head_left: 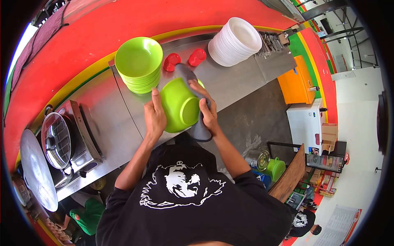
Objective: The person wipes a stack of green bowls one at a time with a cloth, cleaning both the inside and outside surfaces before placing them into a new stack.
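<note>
A green bowl is held between my two hands above the counter's front edge, tilted with its base toward the right. My left hand grips its left side, thumb pointing up. On the bowl's right side, my right hand holds a grey cloth against it. A tall stack of green bowls stands just behind my left hand. Two red cups are on the counter beyond the held bowl.
A stack of white plates and a pile of cutlery stand at the right of the steel counter. A lidded pan sits on a stove at the left. Other people appear at the lower left and lower right.
</note>
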Demonstrator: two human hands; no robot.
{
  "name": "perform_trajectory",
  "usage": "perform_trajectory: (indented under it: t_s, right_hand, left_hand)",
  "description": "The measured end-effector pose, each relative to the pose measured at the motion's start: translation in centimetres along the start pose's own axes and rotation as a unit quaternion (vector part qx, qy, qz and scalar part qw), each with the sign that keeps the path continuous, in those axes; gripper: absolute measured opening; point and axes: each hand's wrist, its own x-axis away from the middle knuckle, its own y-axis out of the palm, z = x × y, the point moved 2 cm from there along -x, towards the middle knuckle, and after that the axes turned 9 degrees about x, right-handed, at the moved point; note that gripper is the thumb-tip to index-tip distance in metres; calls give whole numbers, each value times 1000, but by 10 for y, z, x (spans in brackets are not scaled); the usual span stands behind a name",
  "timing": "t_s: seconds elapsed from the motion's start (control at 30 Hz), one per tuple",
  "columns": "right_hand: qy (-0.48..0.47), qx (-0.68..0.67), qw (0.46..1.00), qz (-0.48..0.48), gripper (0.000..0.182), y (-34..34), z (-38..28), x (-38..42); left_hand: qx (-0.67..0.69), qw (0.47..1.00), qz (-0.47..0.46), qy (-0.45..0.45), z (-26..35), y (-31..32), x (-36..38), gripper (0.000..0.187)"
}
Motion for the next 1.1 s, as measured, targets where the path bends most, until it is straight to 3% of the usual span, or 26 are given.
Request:
perform_trajectory:
  t_s: [0.07,0.17,0.27,0.37,0.5,0.6,0.67,0.8,0.93,0.97,1.1]
  right_hand:
    - [-103,153,975,-125,41,-7,-13,-7]
    - [-180,265,917,-239,40,2,-44,-2]
    - [-144,188,950,-205,36,-12,-23,-8]
    - [0,-4,1000,9,46,-4,1,-1]
    - [232,-190,935,190,59,19,31,48]
    - [208,-194,933,220,67,54,41,68]
    - [197,-145,949,197,74,77,27,77]
    - [18,95,991,95,74,79,11,82]
    - [-126,394,910,-27,65,65,19,94]
    - [-107,411,905,-12,55,62,18,93]
    - [-152,456,876,-36,42,48,-12,60]
  left_hand:
    - [-21,997,-63,-33,-6,-2,-6,70]
    - [-7,992,-122,-35,-12,1,-8,69]
    - [-35,985,-167,-24,-2,-1,-3,65]
    - [2,990,-144,-1,13,9,6,62]
    - [12,995,-61,73,12,4,5,62]
    - [59,994,22,88,12,12,8,60]
    - [102,986,61,115,7,20,10,58]
    - [146,983,76,83,4,35,11,59]
    - [108,993,30,39,-8,37,7,62]
    - [86,996,16,32,-10,34,5,63]
    - [20,998,-55,-3,-2,20,-2,64]
